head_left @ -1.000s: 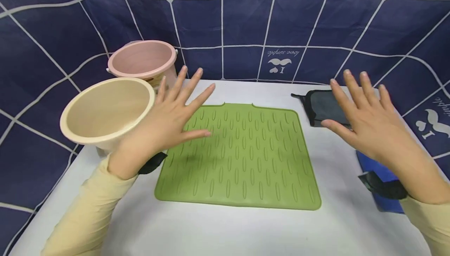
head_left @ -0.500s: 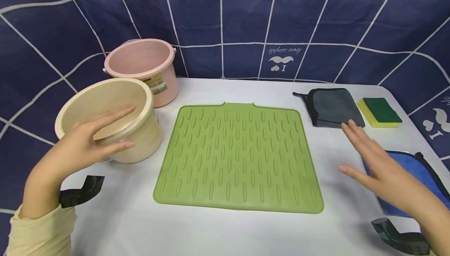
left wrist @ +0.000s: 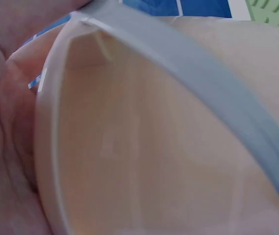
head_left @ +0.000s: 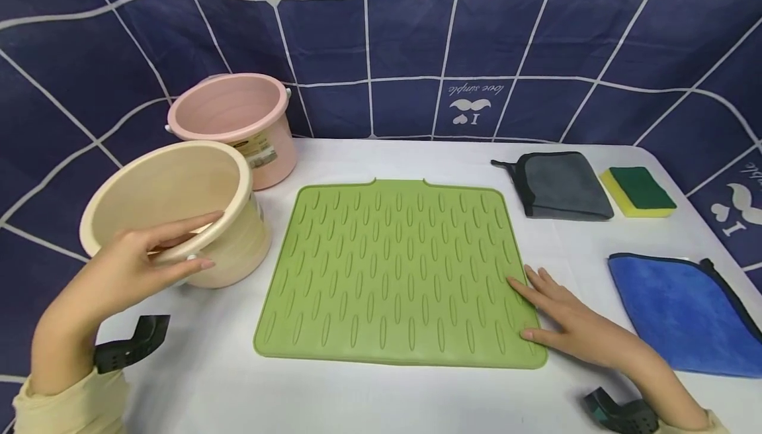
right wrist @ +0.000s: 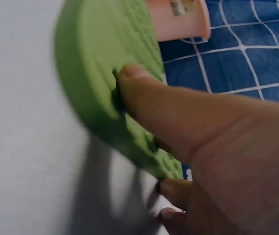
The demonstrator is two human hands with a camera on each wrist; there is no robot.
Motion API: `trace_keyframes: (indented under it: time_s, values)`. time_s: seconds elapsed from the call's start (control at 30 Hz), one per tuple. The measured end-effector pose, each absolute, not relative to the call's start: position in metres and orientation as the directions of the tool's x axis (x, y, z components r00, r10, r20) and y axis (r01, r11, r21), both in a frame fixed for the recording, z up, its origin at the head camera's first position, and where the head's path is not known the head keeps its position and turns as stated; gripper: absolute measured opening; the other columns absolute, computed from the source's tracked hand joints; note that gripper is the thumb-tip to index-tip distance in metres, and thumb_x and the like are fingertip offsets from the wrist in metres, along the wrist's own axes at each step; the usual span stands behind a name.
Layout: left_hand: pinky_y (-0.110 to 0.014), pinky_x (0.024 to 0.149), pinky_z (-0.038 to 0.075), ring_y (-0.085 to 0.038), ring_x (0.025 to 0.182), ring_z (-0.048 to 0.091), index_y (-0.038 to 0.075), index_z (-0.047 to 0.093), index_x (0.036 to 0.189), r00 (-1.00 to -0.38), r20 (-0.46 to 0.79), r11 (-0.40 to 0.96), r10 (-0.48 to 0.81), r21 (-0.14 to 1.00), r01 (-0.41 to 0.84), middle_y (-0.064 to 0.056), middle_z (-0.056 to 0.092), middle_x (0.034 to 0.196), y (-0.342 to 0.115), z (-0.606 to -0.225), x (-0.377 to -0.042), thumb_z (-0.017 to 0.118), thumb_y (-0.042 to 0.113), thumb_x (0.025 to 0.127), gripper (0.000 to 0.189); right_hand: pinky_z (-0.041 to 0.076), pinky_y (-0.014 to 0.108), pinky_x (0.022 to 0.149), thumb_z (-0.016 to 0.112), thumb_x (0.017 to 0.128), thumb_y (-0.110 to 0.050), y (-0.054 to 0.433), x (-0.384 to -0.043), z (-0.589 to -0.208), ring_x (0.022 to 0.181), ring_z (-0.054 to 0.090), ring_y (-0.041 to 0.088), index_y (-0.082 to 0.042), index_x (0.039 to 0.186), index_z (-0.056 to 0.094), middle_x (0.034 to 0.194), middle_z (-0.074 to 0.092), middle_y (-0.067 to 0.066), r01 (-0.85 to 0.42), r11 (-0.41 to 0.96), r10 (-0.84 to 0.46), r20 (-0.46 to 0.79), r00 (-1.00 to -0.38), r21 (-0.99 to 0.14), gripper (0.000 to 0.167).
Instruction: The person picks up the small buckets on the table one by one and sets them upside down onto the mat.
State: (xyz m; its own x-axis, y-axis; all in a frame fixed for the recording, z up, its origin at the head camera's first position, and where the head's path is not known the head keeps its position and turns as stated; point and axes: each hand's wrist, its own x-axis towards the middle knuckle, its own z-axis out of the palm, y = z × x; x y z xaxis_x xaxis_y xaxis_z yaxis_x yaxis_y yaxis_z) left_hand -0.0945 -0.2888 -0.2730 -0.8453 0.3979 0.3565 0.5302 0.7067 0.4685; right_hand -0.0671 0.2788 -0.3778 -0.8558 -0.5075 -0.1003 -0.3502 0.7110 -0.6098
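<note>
My left hand (head_left: pixel 133 265) pinches the near rim of a cream bucket (head_left: pixel 238 252), its fingers over the inside and its thumb along the outside. In the left wrist view the palm lies close to the bucket's rim (left wrist: pixel 48 147), and a pale handle (left wrist: pixel 193 78) crosses the wall. A green ribbed mat (head_left: pixel 399 275) lies flat on the table. On its right edge rests my right hand (head_left: pixel 574 328), fingers fairly straight. The right wrist view has the thumb (right wrist: pixel 149 98) on top of the mat (right wrist: pixel 97 63), other fingertips by the edge.
Behind the cream bucket stands a pink bucket (head_left: pixel 270 136). At the right are a folded grey cloth (head_left: pixel 565 186), a yellow-green sponge (head_left: pixel 639 190) and a blue cloth (head_left: pixel 684 315). A navy checked curtain (head_left: pixel 411 30) hangs behind the white table (head_left: pixel 333 401).
Both spread hands have come down from above the table. The left moved to the cream bucket and took hold of its rim; the right moved left onto the mat's edge.
</note>
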Motion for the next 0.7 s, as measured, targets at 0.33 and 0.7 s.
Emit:
trace_keyframes:
  time_s: [0.33, 0.7]
  values:
    - [-0.007, 0.071, 0.043, 0.003, 0.094, 0.057, 0.012, 0.061, 0.126, -0.826, 0.375, 0.722, 0.421, 0.413, 0.555, 0.004, 0.061, 0.120, -0.288, -0.270, -0.090, 0.078, -0.006, 0.069, 0.062, 0.012, 0.070, 0.096, 0.069, 0.083, -0.038, 0.281, -0.068, -0.391, 0.135, 0.003, 0.046, -0.024, 0.148, 0.031, 0.149, 0.013, 0.026, -0.394, 0.709, -0.518, -0.052, -0.854, -0.585, 0.077]
    - [-0.011, 0.057, 0.040, -0.003, 0.073, 0.052, 0.004, 0.065, 0.119, -0.766, 0.503, 0.673, 0.399, 0.406, 0.617, 0.003, 0.063, 0.116, -0.267, -0.254, -0.094, 0.079, -0.014, 0.062, 0.061, 0.005, 0.064, 0.102, 0.068, 0.084, -0.036, 0.284, -0.065, -0.396, 0.135, 0.003, 0.045, -0.024, 0.148, 0.031, 0.150, 0.013, 0.025, -0.411, 0.691, -0.522, -0.016, -0.853, -0.595, 0.074]
